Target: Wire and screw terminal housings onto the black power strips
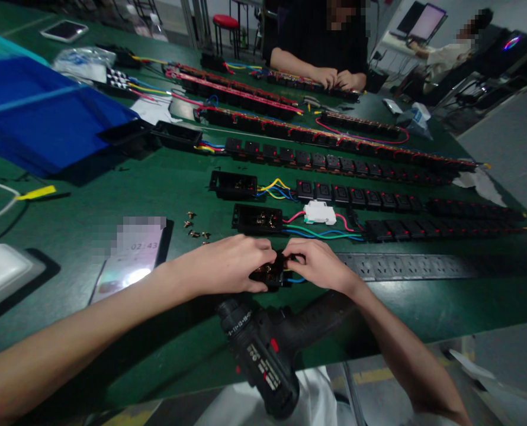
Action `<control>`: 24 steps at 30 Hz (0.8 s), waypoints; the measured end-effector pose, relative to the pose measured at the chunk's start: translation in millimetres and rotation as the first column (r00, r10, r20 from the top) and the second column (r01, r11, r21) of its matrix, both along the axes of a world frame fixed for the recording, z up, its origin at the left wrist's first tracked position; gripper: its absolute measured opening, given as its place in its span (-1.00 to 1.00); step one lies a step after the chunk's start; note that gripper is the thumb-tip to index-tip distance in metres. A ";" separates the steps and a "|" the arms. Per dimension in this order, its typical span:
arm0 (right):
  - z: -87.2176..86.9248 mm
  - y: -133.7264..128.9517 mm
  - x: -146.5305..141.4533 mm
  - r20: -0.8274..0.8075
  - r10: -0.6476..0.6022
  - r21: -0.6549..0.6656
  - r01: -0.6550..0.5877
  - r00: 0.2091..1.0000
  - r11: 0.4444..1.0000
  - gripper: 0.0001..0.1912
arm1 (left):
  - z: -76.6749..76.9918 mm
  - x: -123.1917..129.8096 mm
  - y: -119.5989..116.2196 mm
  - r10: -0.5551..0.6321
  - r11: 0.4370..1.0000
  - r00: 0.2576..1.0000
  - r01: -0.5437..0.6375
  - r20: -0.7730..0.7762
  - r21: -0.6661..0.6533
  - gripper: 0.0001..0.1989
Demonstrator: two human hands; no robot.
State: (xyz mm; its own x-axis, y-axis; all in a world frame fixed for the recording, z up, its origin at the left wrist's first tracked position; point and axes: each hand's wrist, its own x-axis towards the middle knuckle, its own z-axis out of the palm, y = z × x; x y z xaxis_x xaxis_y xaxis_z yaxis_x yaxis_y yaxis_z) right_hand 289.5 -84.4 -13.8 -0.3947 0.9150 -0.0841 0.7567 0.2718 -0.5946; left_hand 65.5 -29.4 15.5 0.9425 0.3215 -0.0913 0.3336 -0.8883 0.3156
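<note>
Socket housing point(270, 275) clamped in fingers point(263, 258) of left hand point(223, 264), right hand point(317, 266); cordless drill point(259, 355) beside.

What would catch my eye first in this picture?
Long rows of black socket strips with colourful wires cross the green workbench. At the front, the left hand and right hand grip a small black housing near a black cordless drill. A large blue sheet lies at the left.

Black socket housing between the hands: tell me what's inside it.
Brass terminals show inside the black socket housing; the left hand and right hand cover the rest, hiding any other contents.
</note>
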 end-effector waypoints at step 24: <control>1.8 0.6 1.5 -0.027 0.015 -0.019 -0.016 1.000 1.000 -0.86 | 3.1 1.3 2.0 -0.023 1.000 1.000 0.023 0.018 -0.008 -0.70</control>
